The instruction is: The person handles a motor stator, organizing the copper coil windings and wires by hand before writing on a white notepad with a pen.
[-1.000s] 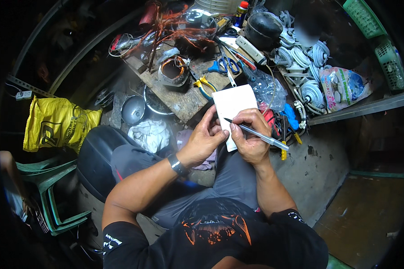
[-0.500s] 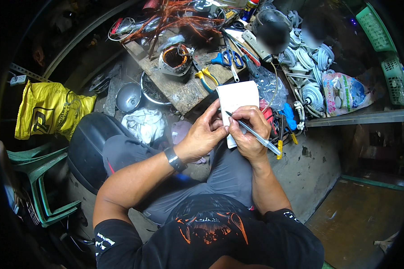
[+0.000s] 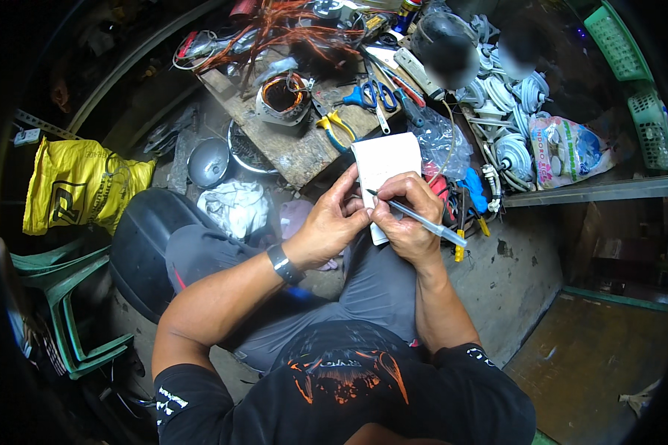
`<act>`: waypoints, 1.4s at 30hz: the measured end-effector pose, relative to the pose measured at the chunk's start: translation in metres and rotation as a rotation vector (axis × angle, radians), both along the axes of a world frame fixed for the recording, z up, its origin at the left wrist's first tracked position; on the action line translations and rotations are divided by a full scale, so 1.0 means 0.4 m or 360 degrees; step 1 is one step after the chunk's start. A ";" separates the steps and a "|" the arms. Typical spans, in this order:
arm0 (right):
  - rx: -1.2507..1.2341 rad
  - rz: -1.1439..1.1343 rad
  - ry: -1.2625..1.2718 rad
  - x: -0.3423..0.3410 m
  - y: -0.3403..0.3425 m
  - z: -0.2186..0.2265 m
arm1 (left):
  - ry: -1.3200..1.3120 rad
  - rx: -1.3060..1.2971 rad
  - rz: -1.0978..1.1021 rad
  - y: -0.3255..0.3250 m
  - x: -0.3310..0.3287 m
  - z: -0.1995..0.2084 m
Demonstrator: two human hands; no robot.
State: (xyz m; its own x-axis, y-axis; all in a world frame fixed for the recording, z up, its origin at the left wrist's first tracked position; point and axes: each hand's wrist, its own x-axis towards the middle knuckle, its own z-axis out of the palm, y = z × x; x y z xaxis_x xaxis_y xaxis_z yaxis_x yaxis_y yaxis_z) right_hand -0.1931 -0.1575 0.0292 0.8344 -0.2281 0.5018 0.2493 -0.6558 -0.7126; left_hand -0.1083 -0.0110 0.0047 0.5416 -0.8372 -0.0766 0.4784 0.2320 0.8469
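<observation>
A small white notepad point(image 3: 386, 156) is held over my lap, its upper page turned away from me. My left hand point(image 3: 334, 219) grips the pad's left edge, thumb on the page and the other fingers partly behind it. In my right hand point(image 3: 410, 222) is a pen point(image 3: 428, 225) with a clear barrel, pinched near its dark tip. The tip rests on or just over the page, close to my left thumb. Faint marks show on the paper, too small to make out. The right hand hides the pad's lower right part.
Beyond the pad a wooden bench point(image 3: 297, 159) carries a motor stator point(image 3: 283, 100) with copper windings, yellow-handled pliers point(image 3: 336, 127), blue-handled scissors point(image 3: 378, 95) and tangled copper wire point(image 3: 289, 30). Pale pulley-like parts point(image 3: 508, 152) crowd the right. A yellow bag point(image 3: 82, 185) and green chair point(image 3: 70, 311) stand left.
The view has shifted slightly, so the pad and bench sit a little further left. The pen tip has moved slightly down the page. Both hands keep their hold.
</observation>
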 end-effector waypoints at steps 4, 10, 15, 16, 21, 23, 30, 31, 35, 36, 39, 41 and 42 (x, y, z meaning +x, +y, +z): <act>0.0439 -0.0124 -0.0127 -0.004 0.003 -0.010 | -0.0031 0.0048 -0.0061 0.003 0.006 0.002; 0.0228 -0.0156 -0.0044 -0.017 0.000 -0.004 | 0.0006 0.0031 -0.0054 0.008 0.006 -0.002; 0.0252 -0.0133 -0.0068 -0.008 0.001 -0.005 | 0.0007 0.0028 -0.0041 0.008 0.008 -0.008; 0.0212 -0.0147 -0.0052 -0.007 0.000 -0.004 | -0.0003 0.0044 -0.0045 0.008 0.008 -0.009; 0.0149 -0.0108 0.0001 -0.010 -0.006 -0.001 | 0.0015 0.0067 -0.0036 0.004 0.006 -0.007; 0.0289 -0.0160 -0.0094 -0.005 -0.003 -0.003 | -0.0019 0.0038 -0.0056 0.004 0.008 -0.005; -0.0041 -0.0127 -0.0078 -0.005 -0.008 0.002 | 0.0003 0.0001 -0.0055 0.005 0.007 -0.003; -0.0010 -0.0141 -0.0070 -0.005 -0.008 0.001 | 0.0012 0.0028 -0.0051 0.004 0.006 -0.004; 0.0081 -0.0191 -0.0067 -0.003 -0.006 -0.005 | 0.0011 0.0029 -0.0050 0.005 0.006 -0.006; 0.0088 -0.0182 -0.0078 -0.003 -0.006 -0.006 | 0.0010 0.0035 -0.0054 0.006 0.006 -0.006; 0.0053 -0.0252 -0.0059 -0.007 -0.007 -0.006 | -0.0023 0.0017 -0.0073 0.009 0.008 -0.007; 0.0063 -0.0212 -0.0048 -0.006 -0.010 -0.002 | -0.0002 0.0037 -0.0083 0.009 0.010 -0.007; 0.0075 -0.0189 -0.0051 -0.006 -0.010 -0.001 | 0.0006 0.0053 -0.0087 0.009 0.010 -0.007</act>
State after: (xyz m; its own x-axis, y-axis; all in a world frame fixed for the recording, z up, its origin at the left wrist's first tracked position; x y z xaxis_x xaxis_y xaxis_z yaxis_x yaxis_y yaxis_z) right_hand -0.1953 -0.1617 0.0289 0.7837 -0.3483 0.5142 0.1951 -0.6479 -0.7363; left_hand -0.1044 -0.0075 0.0020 0.4949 -0.8624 -0.1067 0.4930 0.1775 0.8518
